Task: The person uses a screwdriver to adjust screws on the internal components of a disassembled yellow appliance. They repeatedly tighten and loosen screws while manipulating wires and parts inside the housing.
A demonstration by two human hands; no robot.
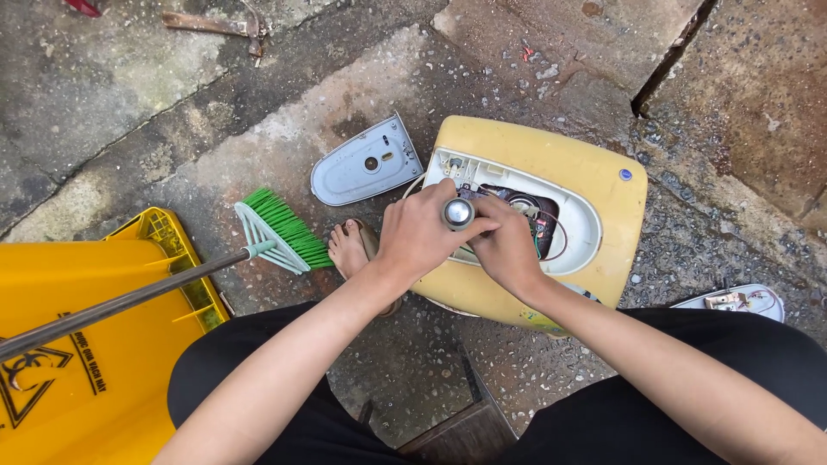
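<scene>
A yellow appliance casing (586, 172) lies on the concrete ground with its side opening uncovered, showing wires and dark parts (532, 211) inside. My left hand (418, 234) holds a tool with a round silver cap (458, 212) upright over that opening. My right hand (506, 245) sits beside it at the opening's lower edge, its fingers closed against the tool's shaft. Just left of the casing lies a grey teardrop-shaped cover plate (366, 162), flat on the ground.
A green-bristled broom (280, 228) with a metal handle rests across a yellow dustpan (95, 319) at the left. My bare foot (349, 248) is by the casing. A white part with wires (741, 301) lies at the right. A wooden stool corner (457, 430) shows below.
</scene>
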